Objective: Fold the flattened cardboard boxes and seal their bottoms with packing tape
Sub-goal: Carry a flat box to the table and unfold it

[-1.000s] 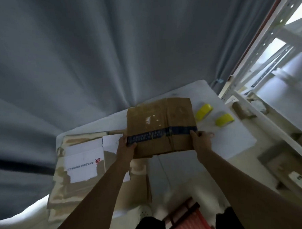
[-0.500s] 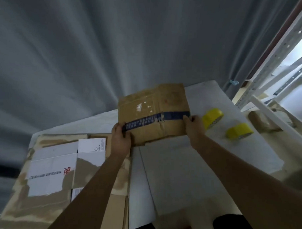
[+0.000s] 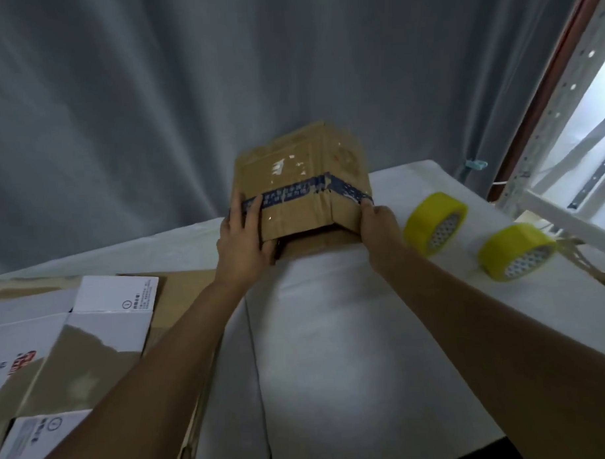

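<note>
Left hand (image 3: pixel 243 238) gripping near-left corner of brown cardboard box with blue tape band (image 3: pixel 292 185); fingers upright. Right hand (image 3: pixel 378 223) gripping its right edge.

Print present, almost none readable.
Dark blue tape band (image 3: pixel 286 195) around the brown cardboard box (image 3: pixel 299 181) carries a row of light characters, too blurred to read. Flattened white cardboard box (image 3: pixel 115 304) at left shows a circled mark, looks like "1" or "i", beside small illegible lines of print. White panel (image 3: pixel 10 359) at the far left edge has a red logo, partly cut off, unreadable. Lower white panel (image 3: pixel 37 441) shows another circled mark and grey print, illegible.
</note>
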